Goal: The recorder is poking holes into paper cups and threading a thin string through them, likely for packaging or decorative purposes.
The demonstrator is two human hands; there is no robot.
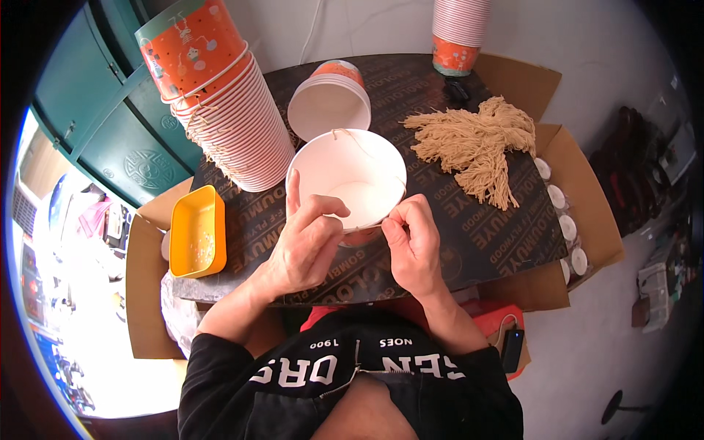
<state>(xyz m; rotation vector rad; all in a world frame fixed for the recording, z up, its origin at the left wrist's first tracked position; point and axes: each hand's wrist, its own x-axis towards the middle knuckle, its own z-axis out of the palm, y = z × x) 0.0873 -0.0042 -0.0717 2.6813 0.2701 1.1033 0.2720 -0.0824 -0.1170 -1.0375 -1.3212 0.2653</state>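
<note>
A white-lined paper bucket (356, 172) stands in front of me on the dark table, its mouth facing up toward me. Thin tan string (341, 132) shows at its far rim. My left hand (312, 246) is at the near left of the rim, with one finger raised and the others curled against the bucket. At the near right of the rim, my right hand (413, 246) is closed in a pinch on the string there. The exact fingertip contact is partly hidden. Beyond the bucket lies a short nested set of paper buckets (330, 110) on its side.
A tall bucket stack (242, 125) with strings rises at left, near a yellow tray (198, 233) holding small white bits. Bundled tan strings (480, 143) lie at right. Another stack of orange cups (458, 44) stands far right. Cardboard boxes (598, 220) flank the plywood tabletop (477, 242).
</note>
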